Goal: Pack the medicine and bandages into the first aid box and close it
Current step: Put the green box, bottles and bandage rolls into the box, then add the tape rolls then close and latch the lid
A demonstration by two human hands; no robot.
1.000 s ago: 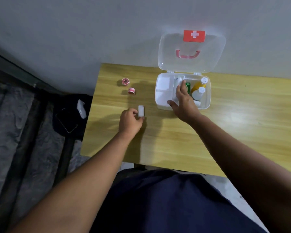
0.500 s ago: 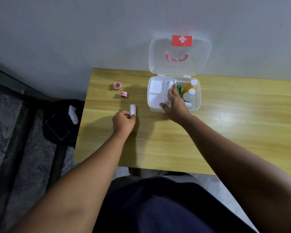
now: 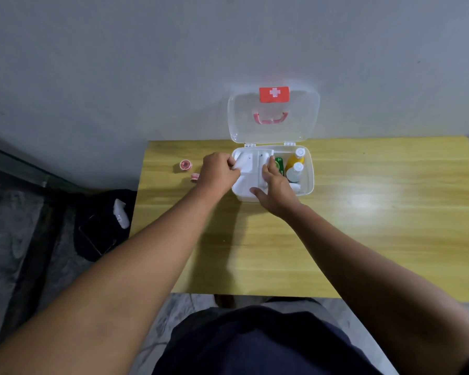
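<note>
A white first aid box [image 3: 309, 182] stands open at the back of the yellow table [image 3: 363, 226], its clear lid [image 3: 303, 125] upright against the wall. Inside on the right are a yellow bottle [image 3: 295, 158], a white bottle [image 3: 295, 173] and a green pack [image 3: 280, 165]. My left hand [image 3: 218, 170] holds a white bandage roll [image 3: 241, 161] over the box's left compartment. My right hand [image 3: 275, 189] rests on the box's front edge, fingers inside on the divider. Two pink tape rolls [image 3: 185, 165] [image 3: 195, 177] lie on the table left of the box.
The table's left edge drops to a dark floor where a black bag [image 3: 103, 220] with a white object [image 3: 120, 213] lies. A grey wall stands right behind the box. Bare tabletop stretches to the right and front.
My left hand lifted the white bandage roll off the table and carried it right, over the box's left compartment. My right hand stayed on the box.
</note>
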